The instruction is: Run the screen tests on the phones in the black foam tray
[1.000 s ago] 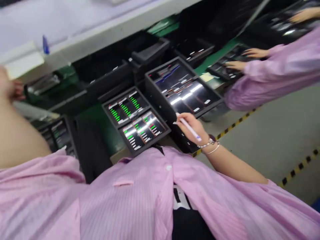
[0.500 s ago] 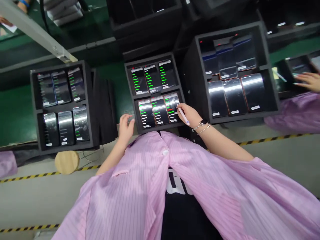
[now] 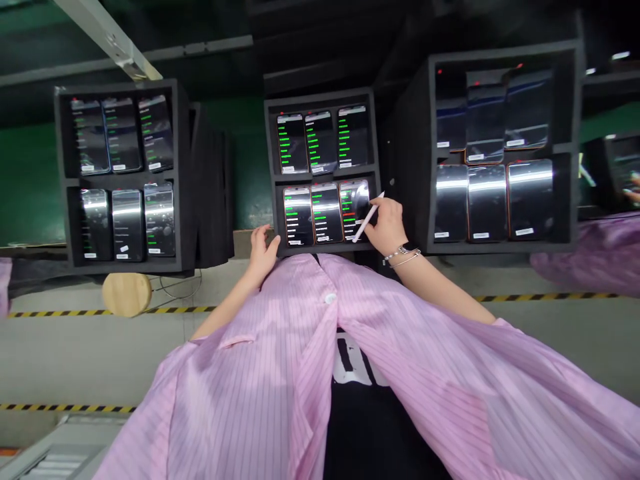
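Stylus (image 3: 367,217) lies slanted in the closed grip of the right hand (image 3: 387,227), its lower tip over the rightmost phone (image 3: 354,207) in the foam tray's (image 3: 323,97) lower row; the open left hand (image 3: 263,253) sits just beside the tray.
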The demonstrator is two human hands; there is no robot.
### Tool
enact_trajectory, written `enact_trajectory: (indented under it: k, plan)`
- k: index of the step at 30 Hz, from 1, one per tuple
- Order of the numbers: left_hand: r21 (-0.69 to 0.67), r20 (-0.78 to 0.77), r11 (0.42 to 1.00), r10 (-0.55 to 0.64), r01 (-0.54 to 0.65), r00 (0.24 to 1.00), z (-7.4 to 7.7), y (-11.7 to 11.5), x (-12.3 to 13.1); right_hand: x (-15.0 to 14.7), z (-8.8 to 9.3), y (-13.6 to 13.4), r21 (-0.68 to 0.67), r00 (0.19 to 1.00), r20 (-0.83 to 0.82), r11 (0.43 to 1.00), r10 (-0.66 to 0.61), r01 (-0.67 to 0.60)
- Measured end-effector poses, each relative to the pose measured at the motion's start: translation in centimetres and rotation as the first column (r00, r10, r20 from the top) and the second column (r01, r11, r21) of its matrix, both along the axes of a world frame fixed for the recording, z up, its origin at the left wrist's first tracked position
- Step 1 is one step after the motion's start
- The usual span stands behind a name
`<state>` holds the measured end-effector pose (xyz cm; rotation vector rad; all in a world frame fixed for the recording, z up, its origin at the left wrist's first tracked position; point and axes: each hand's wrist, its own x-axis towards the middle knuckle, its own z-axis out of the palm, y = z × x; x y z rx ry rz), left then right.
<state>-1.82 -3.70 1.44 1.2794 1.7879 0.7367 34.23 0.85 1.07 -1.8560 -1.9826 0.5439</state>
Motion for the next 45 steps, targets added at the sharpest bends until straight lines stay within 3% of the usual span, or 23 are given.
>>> enact_trajectory:
  k: [9,21,38,42,45]
  plan:
    - [-0.014,0.014,1.000,-0.007,0.007,1.000,-0.4,0.1,0.4,1.1,-0.9,-0.2,0.003,0.980,-0.170,0.995,-0.100,0.102]
    - [-0.022,0.031,0.999,-0.032,0.033,0.999,-0.8,0.4,0.5,-0.6,-1.5,-0.6,0.076,0.999,0.006,0.997,-0.034,0.033]
    - [0.023,0.012,0.996,-0.083,0.082,0.997,-1.6,0.6,0.4,-0.1,-2.5,-1.5,0.136,1.000,0.012,0.991,-0.006,0.005]
    - [0.041,-0.012,0.994,-0.101,0.102,0.995,-1.0,1.0,0.2,-0.4,-1.1,-1.3,0.151,1.000,-0.001,0.988,-0.026,0.026]
    - [0.145,-0.175,0.961,-0.209,0.235,0.962,0.3,1.6,0.2,-1.1,2.8,-1.0,0.223,0.993,-0.122,0.974,-0.006,0.033]
